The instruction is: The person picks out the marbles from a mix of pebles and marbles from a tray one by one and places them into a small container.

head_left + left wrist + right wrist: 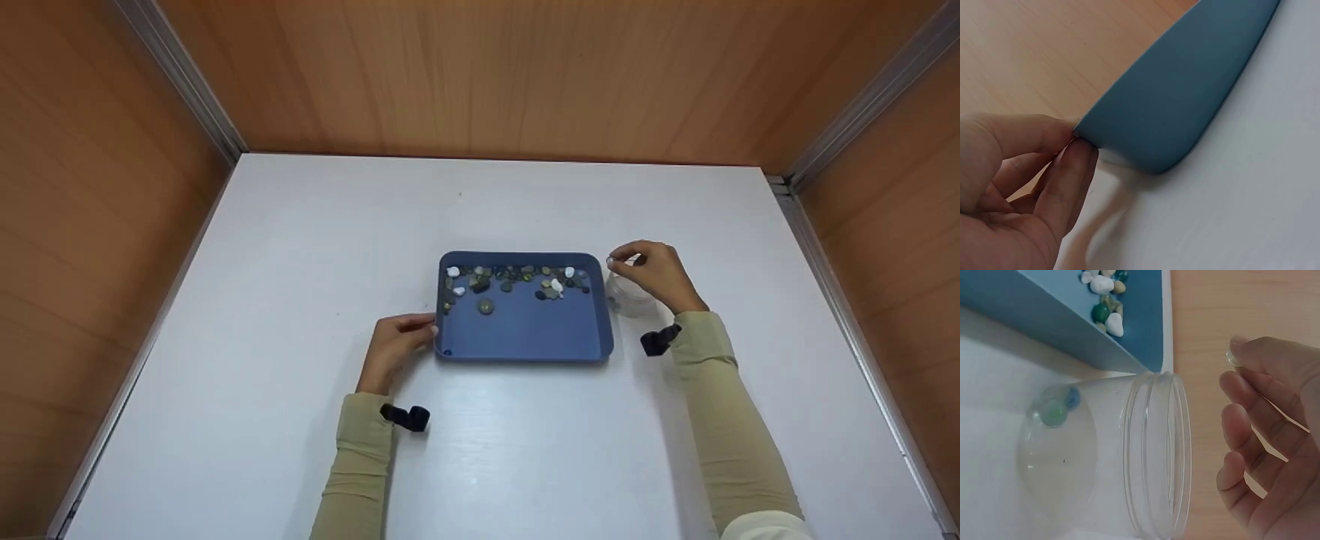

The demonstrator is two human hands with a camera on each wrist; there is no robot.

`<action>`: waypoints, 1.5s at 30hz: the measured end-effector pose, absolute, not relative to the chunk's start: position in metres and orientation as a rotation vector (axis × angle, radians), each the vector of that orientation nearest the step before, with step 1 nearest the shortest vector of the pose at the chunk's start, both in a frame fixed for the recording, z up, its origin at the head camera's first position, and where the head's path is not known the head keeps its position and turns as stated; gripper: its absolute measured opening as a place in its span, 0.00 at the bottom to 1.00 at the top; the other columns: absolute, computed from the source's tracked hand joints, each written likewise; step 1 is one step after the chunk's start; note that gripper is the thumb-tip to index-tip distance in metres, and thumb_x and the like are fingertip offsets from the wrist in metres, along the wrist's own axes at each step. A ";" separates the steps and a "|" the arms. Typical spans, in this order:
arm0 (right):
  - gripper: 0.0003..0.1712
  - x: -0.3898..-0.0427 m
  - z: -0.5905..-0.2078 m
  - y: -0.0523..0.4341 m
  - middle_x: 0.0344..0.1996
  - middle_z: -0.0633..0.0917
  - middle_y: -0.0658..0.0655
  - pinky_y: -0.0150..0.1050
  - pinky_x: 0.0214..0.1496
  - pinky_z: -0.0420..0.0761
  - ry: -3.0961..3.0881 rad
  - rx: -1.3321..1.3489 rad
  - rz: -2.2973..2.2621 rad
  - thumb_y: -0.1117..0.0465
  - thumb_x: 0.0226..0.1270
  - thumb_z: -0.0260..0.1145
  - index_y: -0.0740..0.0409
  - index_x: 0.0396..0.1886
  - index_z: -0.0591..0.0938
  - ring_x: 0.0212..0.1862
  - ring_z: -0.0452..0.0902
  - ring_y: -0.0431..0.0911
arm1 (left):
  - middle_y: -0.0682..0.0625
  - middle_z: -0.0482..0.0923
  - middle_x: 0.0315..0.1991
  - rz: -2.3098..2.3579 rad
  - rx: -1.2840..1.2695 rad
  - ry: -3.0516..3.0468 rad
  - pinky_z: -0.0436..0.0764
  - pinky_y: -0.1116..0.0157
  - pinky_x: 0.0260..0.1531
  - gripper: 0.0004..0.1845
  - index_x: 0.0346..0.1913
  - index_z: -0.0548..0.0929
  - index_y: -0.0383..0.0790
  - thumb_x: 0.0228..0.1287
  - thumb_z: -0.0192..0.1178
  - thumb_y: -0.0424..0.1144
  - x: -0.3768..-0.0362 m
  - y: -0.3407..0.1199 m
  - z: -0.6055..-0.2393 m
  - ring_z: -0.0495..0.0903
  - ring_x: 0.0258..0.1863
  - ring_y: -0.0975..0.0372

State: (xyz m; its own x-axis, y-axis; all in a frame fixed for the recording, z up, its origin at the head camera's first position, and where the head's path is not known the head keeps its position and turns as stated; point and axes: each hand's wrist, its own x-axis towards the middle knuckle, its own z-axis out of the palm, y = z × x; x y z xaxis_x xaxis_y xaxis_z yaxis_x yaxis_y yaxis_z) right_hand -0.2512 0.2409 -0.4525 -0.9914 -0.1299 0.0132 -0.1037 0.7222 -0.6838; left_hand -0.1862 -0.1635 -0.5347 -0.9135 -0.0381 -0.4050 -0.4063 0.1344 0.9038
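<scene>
My left hand (394,345) pinches the left rim of a blue tray (540,330) between thumb and fingers. In the left wrist view the fingertips grip the tray's edge at a corner. Stones, white pebbles (556,286) and dark glass marbles lie mostly along the tray's far side. My right hand (656,274) is above a clear plastic jar (1112,455) that stands right of the tray. Between its thumb and index finger it pinches a small clear glass marble (1231,357), mostly covered by the fingertips. Inside the jar, a green marble (1054,413) and a blue marble (1073,398) lie at the bottom.
The tray and jar stand on a white table (510,435). Wood-grain panels (495,82) enclose it at the back and both sides, with metal strips (184,75) at the corners. One round stone (485,306) sits nearer the tray's middle.
</scene>
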 end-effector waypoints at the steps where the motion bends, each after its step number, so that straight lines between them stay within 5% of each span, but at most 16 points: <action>1: 0.15 -0.251 -0.452 0.242 0.43 0.86 0.59 0.35 0.37 0.76 2.884 -0.194 -1.140 0.55 0.63 0.68 0.59 0.45 0.85 0.37 0.76 0.48 | 0.42 0.83 0.48 1.846 -0.434 2.131 0.81 0.65 0.45 0.15 0.48 0.86 0.38 0.57 0.67 0.33 -0.186 -0.163 -0.534 0.81 0.44 0.59; 27: 0.20 -0.246 -0.458 0.259 0.45 0.85 0.58 0.36 0.37 0.75 2.855 -0.103 -1.134 0.48 0.64 0.67 0.57 0.48 0.84 0.39 0.75 0.48 | 0.42 0.82 0.50 1.832 -0.457 2.117 0.81 0.63 0.48 0.15 0.49 0.85 0.37 0.57 0.66 0.33 -0.187 -0.162 -0.532 0.81 0.46 0.57; 45: 0.16 -0.243 -0.460 0.262 0.44 0.85 0.59 0.34 0.36 0.74 2.906 -0.136 -1.123 0.56 0.64 0.67 0.59 0.48 0.84 0.37 0.75 0.48 | 0.43 0.84 0.47 1.835 -0.421 2.158 0.82 0.65 0.44 0.15 0.48 0.86 0.38 0.56 0.67 0.32 -0.186 -0.163 -0.534 0.82 0.42 0.60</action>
